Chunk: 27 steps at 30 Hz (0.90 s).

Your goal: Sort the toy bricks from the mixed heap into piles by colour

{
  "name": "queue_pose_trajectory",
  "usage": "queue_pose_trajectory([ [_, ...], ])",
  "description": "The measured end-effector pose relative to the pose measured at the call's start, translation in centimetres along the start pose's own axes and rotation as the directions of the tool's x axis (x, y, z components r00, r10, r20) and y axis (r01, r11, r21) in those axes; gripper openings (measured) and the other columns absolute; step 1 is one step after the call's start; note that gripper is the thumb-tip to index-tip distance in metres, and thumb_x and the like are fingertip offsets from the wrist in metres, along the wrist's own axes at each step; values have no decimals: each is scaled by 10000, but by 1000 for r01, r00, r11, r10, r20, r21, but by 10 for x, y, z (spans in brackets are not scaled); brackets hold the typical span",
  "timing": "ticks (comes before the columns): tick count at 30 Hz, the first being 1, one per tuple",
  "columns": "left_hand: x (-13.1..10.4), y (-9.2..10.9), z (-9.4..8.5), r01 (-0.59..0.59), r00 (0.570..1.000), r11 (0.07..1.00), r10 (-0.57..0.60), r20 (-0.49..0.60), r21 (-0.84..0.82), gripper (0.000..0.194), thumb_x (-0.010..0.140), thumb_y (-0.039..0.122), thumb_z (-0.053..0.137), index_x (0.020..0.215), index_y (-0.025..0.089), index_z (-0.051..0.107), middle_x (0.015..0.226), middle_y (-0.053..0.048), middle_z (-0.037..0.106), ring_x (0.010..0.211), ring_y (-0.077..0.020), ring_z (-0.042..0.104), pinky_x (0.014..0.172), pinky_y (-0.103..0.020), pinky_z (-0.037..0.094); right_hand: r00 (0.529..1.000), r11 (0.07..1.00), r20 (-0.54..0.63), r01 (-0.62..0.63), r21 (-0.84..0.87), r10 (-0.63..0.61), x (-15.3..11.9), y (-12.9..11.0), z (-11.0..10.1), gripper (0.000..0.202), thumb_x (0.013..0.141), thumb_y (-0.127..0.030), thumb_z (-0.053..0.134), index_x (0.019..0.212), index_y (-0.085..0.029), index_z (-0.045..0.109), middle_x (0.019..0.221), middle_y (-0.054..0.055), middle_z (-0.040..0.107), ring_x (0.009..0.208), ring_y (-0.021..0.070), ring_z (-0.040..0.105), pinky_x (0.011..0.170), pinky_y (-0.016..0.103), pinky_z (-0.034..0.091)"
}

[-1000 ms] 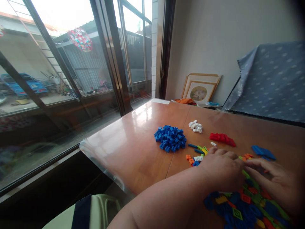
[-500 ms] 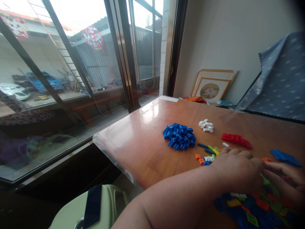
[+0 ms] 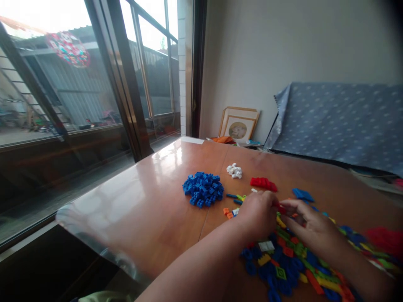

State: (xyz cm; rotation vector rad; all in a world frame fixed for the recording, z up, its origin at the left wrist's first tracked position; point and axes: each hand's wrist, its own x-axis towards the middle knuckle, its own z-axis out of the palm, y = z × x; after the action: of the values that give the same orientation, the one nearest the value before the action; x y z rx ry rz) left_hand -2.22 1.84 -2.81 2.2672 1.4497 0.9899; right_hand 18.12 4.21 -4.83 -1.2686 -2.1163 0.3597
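Observation:
My left hand (image 3: pixel 260 213) and my right hand (image 3: pixel 310 220) meet above a loose pile of mixed bricks (image 3: pixel 283 260). Between their fingertips is a small red piece (image 3: pixel 279 207), pinched from both sides. The left fingers are curled and partly turned away from view. Just beyond the hands lie a row of red bricks (image 3: pixel 263 183) and a flat blue block (image 3: pixel 303 194). Left of my left hand are a few orange bricks (image 3: pixel 227 213) and thin dark blue and yellow-green pieces, partly covered by the hand.
A heap of blue bricks (image 3: pixel 203 188) and a small white pile (image 3: pixel 234 170) stand on the brown table (image 3: pixel 163 201). Red pieces (image 3: pixel 384 241) lie at the far right. Behind are picture frames (image 3: pixel 239 126), a polka-dot cloth (image 3: pixel 340 126) and a window at left.
The view has swung to the right, bringing more of the mixed pile and right forearm into sight. The hands have come together, and a red piece now shows between them.

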Motion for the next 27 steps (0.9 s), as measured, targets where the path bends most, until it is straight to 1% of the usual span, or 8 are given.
queue_pose_trajectory([
  [3,2,-3,3,4,1000,998,-6,-24,-67,158,869,207,502,992,220,600,1016,-36,690,936,-186,618,802,-275,498,998,1000,62,-5,3,4,1,-4,-1,310,897,-468,588,1139,-280,634,1045,50,731,919,234,700,773,320,572],
  [6,2,-5,4,-6,1000,997,4,-21,-77,215,803,162,539,1000,222,604,995,-23,696,928,-185,628,785,-268,497,998,1000,66,-4,-9,4,-1,-2,-1,301,920,-443,564,1149,-258,627,999,53,723,881,224,694,768,312,562],
  [11,1,-5,2,-11,1000,1000,11,-18,4,191,822,187,536,990,230,616,991,-24,698,942,-206,634,800,-304,495,998,997,29,54,-55,-53,-1,0,0,273,929,-417,562,1135,-256,639,1014,57,713,908,232,687,810,337,556],
  [16,-2,-3,1,-51,999,993,52,-2,104,165,862,268,538,1005,240,617,1022,-33,692,952,-226,627,823,-342,488,991,989,10,132,-69,-131,1,0,-1,262,935,-462,558,1078,-275,674,1051,59,688,915,221,672,801,336,555],
  [19,-2,-1,-1,-50,999,988,51,-2,147,205,886,305,519,1056,240,613,1048,-43,692,975,-237,626,855,-365,484,998,998,11,61,-26,-61,1,2,-3,301,930,-499,560,1079,-267,680,1034,60,699,882,216,677,790,336,561],
  [23,-4,-1,-6,-23,1000,979,19,23,203,229,890,307,488,1055,232,627,1053,-66,692,989,-267,620,878,-420,477,995,992,-20,-96,87,98,3,19,-3,398,895,-551,586,1103,-224,676,1032,71,734,908,230,699,817,341,576],
  [25,-4,-2,-9,-7,999,976,-2,43,218,222,862,294,513,1031,229,642,1058,-78,687,1002,-273,610,888,-431,470,985,979,-11,-167,120,170,8,28,-2,439,878,-571,593,1126,-218,673,1030,70,747,899,231,711,776,334,586],
  [27,-4,-4,-11,1,998,974,-14,56,228,222,839,297,537,1012,225,656,1068,-90,678,1022,-279,596,892,-434,465,981,973,-1,-194,123,196,16,33,-1,453,863,-580,600,1112,-210,684,1003,71,759,874,228,722,742,325,592],
])
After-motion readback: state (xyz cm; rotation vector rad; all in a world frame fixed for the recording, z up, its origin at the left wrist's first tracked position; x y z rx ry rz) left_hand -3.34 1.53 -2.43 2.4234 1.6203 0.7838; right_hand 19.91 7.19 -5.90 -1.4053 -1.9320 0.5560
